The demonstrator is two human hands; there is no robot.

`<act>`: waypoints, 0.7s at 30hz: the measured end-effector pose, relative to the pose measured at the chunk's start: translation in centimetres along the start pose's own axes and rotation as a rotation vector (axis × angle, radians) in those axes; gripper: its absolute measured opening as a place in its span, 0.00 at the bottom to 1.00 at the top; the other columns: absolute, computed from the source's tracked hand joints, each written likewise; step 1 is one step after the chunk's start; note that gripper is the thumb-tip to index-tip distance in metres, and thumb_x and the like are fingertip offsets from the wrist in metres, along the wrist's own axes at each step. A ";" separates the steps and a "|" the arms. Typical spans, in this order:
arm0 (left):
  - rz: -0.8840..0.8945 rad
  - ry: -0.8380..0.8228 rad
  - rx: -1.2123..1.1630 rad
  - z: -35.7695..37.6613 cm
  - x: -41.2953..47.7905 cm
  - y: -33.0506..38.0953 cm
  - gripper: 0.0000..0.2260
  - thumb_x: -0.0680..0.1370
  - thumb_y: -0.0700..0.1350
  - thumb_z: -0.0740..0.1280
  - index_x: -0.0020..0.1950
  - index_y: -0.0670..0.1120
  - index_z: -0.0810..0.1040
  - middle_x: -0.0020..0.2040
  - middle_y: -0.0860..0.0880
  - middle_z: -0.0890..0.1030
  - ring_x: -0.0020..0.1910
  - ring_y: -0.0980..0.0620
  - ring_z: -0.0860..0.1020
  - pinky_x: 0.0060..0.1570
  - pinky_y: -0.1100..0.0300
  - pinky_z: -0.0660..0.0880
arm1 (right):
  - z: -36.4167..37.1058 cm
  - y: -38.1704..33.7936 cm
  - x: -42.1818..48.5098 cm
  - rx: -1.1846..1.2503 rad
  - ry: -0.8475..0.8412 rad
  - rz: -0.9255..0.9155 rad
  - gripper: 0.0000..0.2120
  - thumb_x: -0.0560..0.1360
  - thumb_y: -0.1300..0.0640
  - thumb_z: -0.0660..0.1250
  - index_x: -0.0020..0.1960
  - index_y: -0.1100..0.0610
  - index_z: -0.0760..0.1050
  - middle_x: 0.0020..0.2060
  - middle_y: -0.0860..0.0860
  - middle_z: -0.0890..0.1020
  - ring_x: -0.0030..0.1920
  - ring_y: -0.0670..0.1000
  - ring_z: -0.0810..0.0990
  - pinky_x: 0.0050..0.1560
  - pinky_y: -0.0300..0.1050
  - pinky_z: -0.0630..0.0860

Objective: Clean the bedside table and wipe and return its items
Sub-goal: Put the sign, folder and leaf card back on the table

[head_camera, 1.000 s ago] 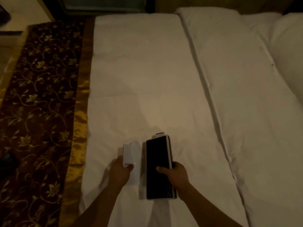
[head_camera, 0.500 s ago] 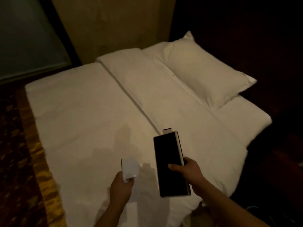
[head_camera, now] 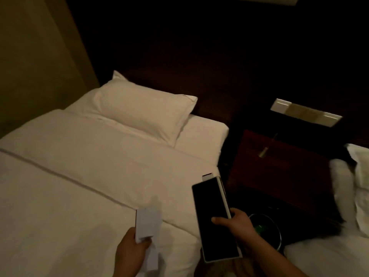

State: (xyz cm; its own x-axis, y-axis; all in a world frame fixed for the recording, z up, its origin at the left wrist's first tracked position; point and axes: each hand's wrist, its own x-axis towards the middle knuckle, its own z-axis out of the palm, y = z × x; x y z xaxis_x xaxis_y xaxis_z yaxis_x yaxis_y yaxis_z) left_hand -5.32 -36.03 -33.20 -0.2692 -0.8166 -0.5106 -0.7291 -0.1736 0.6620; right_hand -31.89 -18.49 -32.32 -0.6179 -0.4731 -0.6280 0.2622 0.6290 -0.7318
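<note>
My right hand [head_camera: 238, 226] grips a long black flat folder with a white edge [head_camera: 212, 216], held above the bed's right edge. My left hand [head_camera: 132, 247] pinches a small white card or packet [head_camera: 147, 224] over the white sheet. The dark red-brown bedside table [head_camera: 279, 168] stands to the right of the bed, past the folder, with a thin stick-like object with a pale tip [head_camera: 266, 148] lying on its top.
A white bed [head_camera: 79, 176] with a pillow [head_camera: 143, 110] fills the left. A round bin with something green inside [head_camera: 265, 230] sits on the floor below the table. A pale switch panel [head_camera: 305, 114] is on the dark wall. More white bedding [head_camera: 355, 186] lies at right.
The view has swung right from the bed toward the bedside table. Both hands still hold the same things and have moved with me toward the bed's right edge.
</note>
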 end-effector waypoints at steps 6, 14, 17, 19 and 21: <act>0.087 -0.030 0.038 8.0 0.6 8.1 0.07 0.72 0.42 0.73 0.45 0.50 0.77 0.44 0.46 0.81 0.46 0.44 0.78 0.41 0.55 0.70 | -9.8 1.1 2.9 0.125 0.057 0.050 0.31 0.62 0.56 0.83 0.61 0.64 0.76 0.48 0.57 0.86 0.43 0.56 0.87 0.45 0.52 0.84; 0.153 -0.036 0.046 18.0 0.2 17.2 0.05 0.73 0.41 0.72 0.45 0.48 0.78 0.44 0.47 0.82 0.46 0.44 0.79 0.44 0.53 0.74 | -20.4 1.5 7.4 0.161 0.046 0.011 0.35 0.62 0.53 0.83 0.64 0.63 0.74 0.52 0.55 0.85 0.45 0.54 0.86 0.47 0.50 0.84; 0.166 -0.043 0.043 20.7 0.1 19.6 0.04 0.74 0.42 0.71 0.45 0.49 0.77 0.44 0.47 0.82 0.45 0.44 0.79 0.48 0.50 0.76 | -23.2 1.6 8.2 0.176 0.065 -0.022 0.34 0.62 0.53 0.82 0.63 0.63 0.74 0.52 0.55 0.85 0.44 0.52 0.86 0.41 0.45 0.84; 0.176 -0.055 0.041 22.4 0.2 21.2 0.05 0.74 0.41 0.70 0.48 0.49 0.77 0.46 0.47 0.81 0.46 0.43 0.79 0.50 0.49 0.76 | -24.8 1.7 8.9 0.199 0.076 -0.031 0.28 0.62 0.54 0.83 0.57 0.61 0.78 0.48 0.53 0.86 0.42 0.51 0.87 0.44 0.48 0.84; 0.186 -0.075 0.048 24.0 0.4 22.7 0.06 0.74 0.41 0.70 0.50 0.48 0.77 0.46 0.47 0.81 0.47 0.43 0.79 0.51 0.47 0.77 | -26.3 1.8 9.6 0.221 0.079 -0.025 0.24 0.62 0.53 0.83 0.54 0.58 0.79 0.46 0.53 0.86 0.43 0.52 0.87 0.47 0.52 0.84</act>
State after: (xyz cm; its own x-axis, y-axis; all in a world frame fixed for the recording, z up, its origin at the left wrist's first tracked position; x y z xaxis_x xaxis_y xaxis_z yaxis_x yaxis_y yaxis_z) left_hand -37.04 -27.12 -31.56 -0.4471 -0.7885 -0.4224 -0.6909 0.0044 0.7230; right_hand -56.84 -5.71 -32.69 -0.6800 -0.4319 -0.5926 0.3968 0.4629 -0.7926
